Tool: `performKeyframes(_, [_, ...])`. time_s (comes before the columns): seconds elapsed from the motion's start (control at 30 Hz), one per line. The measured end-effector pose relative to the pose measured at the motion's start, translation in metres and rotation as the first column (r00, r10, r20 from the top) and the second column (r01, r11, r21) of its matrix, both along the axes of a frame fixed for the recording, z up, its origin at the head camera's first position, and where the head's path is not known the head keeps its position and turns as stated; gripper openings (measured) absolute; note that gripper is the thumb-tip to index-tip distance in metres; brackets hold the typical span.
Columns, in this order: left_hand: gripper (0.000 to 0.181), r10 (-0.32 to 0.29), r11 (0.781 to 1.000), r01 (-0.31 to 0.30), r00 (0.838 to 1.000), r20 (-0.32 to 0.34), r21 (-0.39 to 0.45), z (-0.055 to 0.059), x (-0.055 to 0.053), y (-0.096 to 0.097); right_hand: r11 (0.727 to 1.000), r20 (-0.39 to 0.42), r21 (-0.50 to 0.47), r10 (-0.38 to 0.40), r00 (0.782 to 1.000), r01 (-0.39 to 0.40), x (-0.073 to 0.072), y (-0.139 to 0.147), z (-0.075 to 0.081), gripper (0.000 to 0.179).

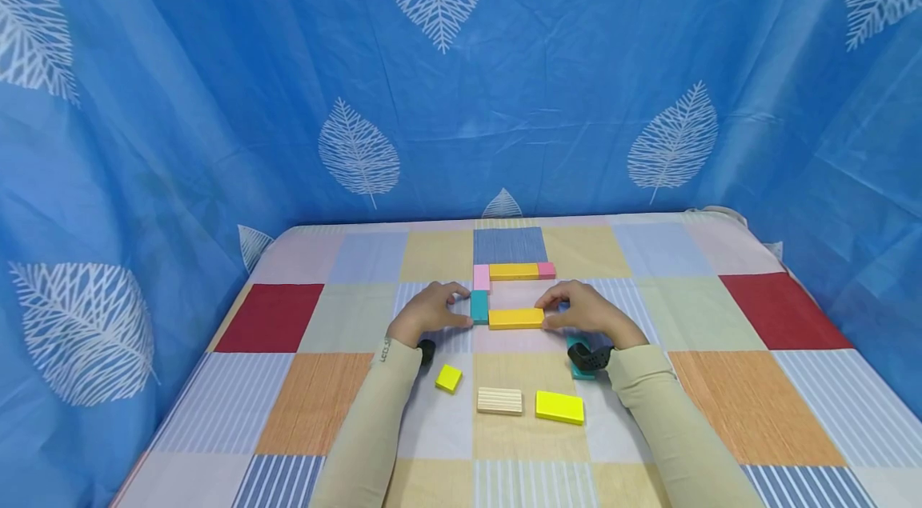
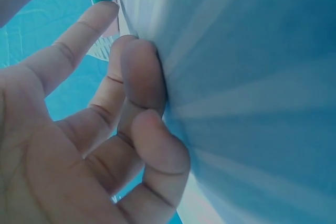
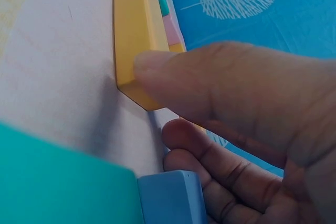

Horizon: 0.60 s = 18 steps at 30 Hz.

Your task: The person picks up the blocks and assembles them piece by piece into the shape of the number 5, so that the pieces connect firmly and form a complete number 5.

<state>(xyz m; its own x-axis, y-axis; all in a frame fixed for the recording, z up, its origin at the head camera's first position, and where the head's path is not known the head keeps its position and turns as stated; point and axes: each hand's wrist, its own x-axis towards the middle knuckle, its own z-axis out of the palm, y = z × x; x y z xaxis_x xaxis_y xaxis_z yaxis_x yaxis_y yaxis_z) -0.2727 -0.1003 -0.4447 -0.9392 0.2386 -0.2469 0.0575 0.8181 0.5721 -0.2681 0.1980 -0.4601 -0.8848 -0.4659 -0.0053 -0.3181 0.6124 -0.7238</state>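
A teal block (image 1: pixel 479 306) lies against the left end of an orange-yellow block (image 1: pixel 515 319). My left hand (image 1: pixel 434 308) is at the teal block's left side, its index fingertip touching the block in the left wrist view. The other fingers of that hand bend loosely close to the cloth. My right hand (image 1: pixel 587 308) pinches the right end of the orange-yellow block, thumb (image 3: pixel 157 69) on it and index finger at its far corner. Behind lie a pink block (image 1: pixel 481 278), a second orange-yellow block (image 1: pixel 514 272) and a darker pink block (image 1: pixel 547 270), making an open frame.
Closer to me lie a small yellow block (image 1: pixel 449 378), a ridged wooden block (image 1: pixel 500 401) and a larger yellow block (image 1: pixel 559 407). Under the right wrist strap, another teal block (image 1: pixel 582 374) is partly hidden; a blue block (image 3: pixel 173 198) shows there too. A blue curtain (image 1: pixel 504 92) hangs behind.
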Motion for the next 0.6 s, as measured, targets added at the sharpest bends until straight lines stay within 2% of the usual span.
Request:
performKeyframes(0.27, [0.057, 0.005, 1.0, -0.005, 1.0, 0.014, -0.012, 0.0032, 0.0004, 0.0006, 1.0, -0.02, 0.005, -0.002, 1.0, 0.003, -0.002, -0.0008, -0.0009, 0.023])
performKeyframes(0.6, [0.055, -0.022, 1.0, 0.022, 1.0, -0.003, -0.013, 0.0015, -0.0011, 0.0006, 0.999, -0.041, 0.015, -0.041, 0.998, 0.042, -0.005, -0.0003, -0.0021, 0.025])
